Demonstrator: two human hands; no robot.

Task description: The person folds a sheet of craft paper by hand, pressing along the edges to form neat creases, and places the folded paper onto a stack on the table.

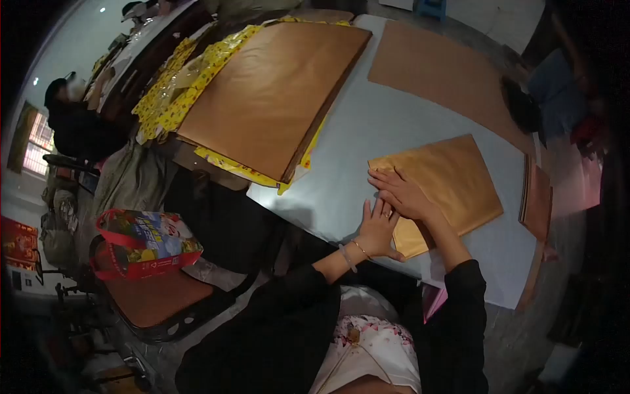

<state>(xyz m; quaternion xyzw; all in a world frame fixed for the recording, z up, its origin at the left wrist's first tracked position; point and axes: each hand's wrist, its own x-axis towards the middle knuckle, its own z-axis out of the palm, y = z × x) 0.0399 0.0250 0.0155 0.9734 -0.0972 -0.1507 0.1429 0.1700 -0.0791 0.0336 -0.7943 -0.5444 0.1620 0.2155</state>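
- Looking down from the head view, it's paper everywhere: a pale blue-grey table with a smooth, matte top, and a gold-brown sheet on it that has a soft, slightly metallic sheen
- That sheet is a rough four-sided shape with crisp corners, set at a slant near the table's front edge
- Farther off to the left sits a thick stack of brown sheets, faintly rippled on top, with crumpled, shiny yellow patterned wrapping poking out around it
- Flat brown sheeting covers the far side of the table, and a smaller brown pile sits at the right edge
- As for the grip, neither hand is clenched: the right hand lies palm down with fingers stretched out, over the sheet's upper left part
- The left hand is just beside it, fingers spread, along the sheet's left edge, thumb by the near corner; can't tell if any fingertip is tucked underneath
- Most of the sheet stretches out to the right of both hands, looking evenly golden, with light creases and a brighter patch near the bottom corner
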